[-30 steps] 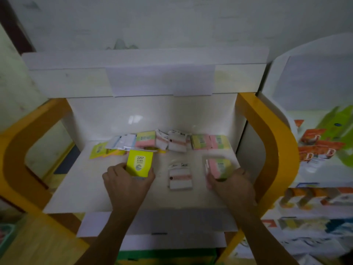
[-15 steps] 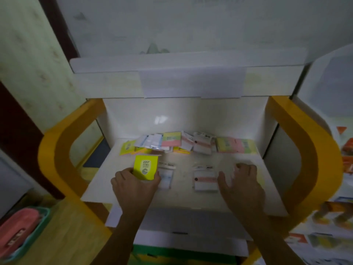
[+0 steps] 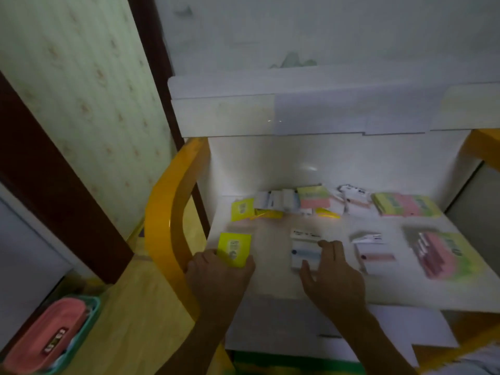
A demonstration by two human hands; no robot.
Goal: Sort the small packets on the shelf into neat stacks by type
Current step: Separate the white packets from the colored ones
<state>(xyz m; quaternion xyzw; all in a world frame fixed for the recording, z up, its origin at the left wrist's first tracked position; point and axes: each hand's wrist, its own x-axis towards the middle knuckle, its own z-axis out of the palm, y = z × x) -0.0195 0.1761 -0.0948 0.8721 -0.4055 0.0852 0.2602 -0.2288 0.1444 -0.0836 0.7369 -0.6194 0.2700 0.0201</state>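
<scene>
Right hand [image 3: 334, 282] now off pink-green stack [image 3: 443, 253], on blue-striped packet [image 3: 305, 254].

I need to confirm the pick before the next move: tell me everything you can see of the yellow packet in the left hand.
The yellow packet is small, flat and rectangular, bright yellow with a pale, blurred printed label on its face. It stands roughly upright at the front left of the white shelf, its lower edge hidden in the left hand, whose fingers curl round it. Nothing else touches it.
</scene>
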